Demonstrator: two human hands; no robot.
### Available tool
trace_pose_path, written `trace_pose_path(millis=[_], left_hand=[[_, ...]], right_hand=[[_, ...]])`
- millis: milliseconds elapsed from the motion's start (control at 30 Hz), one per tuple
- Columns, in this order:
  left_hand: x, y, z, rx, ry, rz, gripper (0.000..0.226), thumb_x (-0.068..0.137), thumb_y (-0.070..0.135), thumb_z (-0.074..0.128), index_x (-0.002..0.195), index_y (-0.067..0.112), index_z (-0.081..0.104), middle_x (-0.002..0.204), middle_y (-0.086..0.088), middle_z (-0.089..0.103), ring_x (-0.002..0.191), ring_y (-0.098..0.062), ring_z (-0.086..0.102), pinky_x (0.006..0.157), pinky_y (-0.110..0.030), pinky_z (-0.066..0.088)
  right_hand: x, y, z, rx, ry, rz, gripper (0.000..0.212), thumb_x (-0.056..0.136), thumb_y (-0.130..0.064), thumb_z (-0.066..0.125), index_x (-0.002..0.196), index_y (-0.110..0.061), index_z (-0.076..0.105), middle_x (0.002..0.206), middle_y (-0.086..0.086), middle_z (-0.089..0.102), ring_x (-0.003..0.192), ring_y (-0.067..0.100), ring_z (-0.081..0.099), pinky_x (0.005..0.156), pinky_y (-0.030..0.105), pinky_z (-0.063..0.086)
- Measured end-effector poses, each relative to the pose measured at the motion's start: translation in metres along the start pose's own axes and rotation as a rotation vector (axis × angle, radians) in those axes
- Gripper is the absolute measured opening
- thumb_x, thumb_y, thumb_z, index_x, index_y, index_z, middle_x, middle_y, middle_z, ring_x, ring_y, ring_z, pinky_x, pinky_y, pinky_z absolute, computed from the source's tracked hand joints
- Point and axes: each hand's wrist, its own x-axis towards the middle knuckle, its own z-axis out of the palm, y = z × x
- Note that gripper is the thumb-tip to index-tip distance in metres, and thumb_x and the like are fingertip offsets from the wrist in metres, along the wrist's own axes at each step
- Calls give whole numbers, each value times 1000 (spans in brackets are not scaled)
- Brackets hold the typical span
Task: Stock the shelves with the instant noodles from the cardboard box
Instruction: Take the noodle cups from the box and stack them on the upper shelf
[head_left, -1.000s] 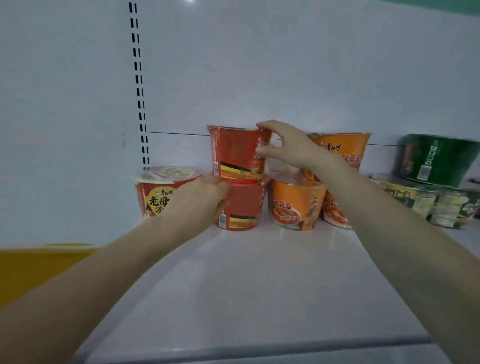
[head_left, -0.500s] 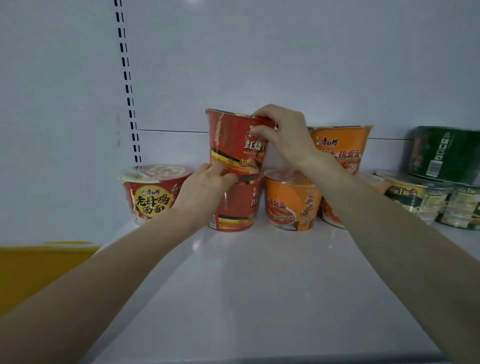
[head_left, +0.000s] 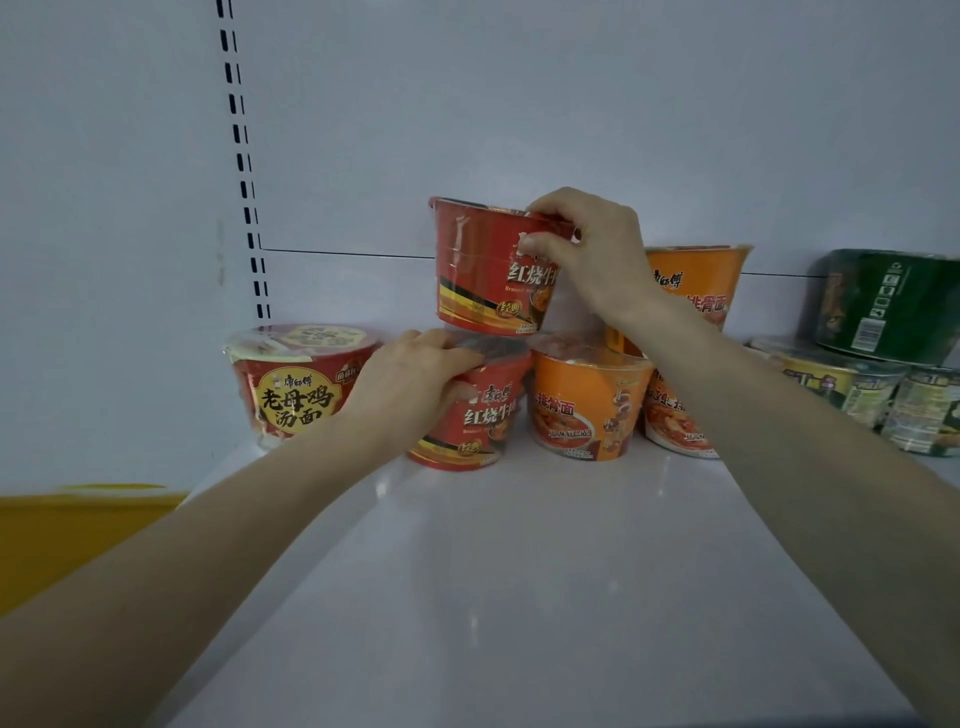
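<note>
Two red noodle bowls are stacked at the back of the white shelf (head_left: 519, 571). My right hand (head_left: 587, 249) grips the rim of the upper red bowl (head_left: 478, 270), which sits slightly tilted on the lower red bowl (head_left: 478, 415). My left hand (head_left: 410, 379) curls over the lower bowl's top left edge. A red and yellow bowl (head_left: 296, 384) stands to the left. An orange bowl (head_left: 587, 400) stands to the right, with two more stacked orange bowls (head_left: 696, 280) behind my right wrist. The cardboard box is out of view.
Green noodle bowls (head_left: 883, 301) are stacked at the far right of the shelf. A slotted upright rail (head_left: 244, 171) runs down the white back panel. A yellow surface (head_left: 62, 535) shows at the lower left. The shelf's front half is bare.
The upper red bowl has been turned so its printed front faces me. My left hand has slid up onto the lower bowl's rim. The camera has moved closer to the shelf.
</note>
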Motion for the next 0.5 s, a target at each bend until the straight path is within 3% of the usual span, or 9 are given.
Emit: trace_pose_path(millis=[100,167,300,500], left_hand=[[-3,-10,-4,-199,-13,-73,34,90,7,54,122,15,57,120,-8,61,106,-25,58,83,-27,43],[-4,-14,-5,-191,-57,-138,30,92,8,49,121,15,52,120,-7,61,103,-21,57,79,-23,41],[-3,-11,-5,-199,-30,-71,41,88,18,58,129,16,51,126,-6,57,108,-22,55,84,-27,44],[0,-16,2,-241,-1,-39,32,91,10,54,123,10,57,121,-11,60,109,-26,56,90,-31,44]], right_hand=[[0,0,-1,3,6,-2,23,85,-19,63,105,-7,64,94,-6,58,87,8,51,66,-2,35],[0,0,0,14,4,1,22,85,-18,63,104,-7,64,93,-6,58,86,8,52,66,-1,35],[1,-1,3,20,-2,7,22,85,-18,63,104,-6,64,93,-6,58,87,7,52,67,1,36],[1,-3,5,30,-3,13,23,84,-18,64,104,-7,64,93,-5,59,86,8,52,66,0,36]])
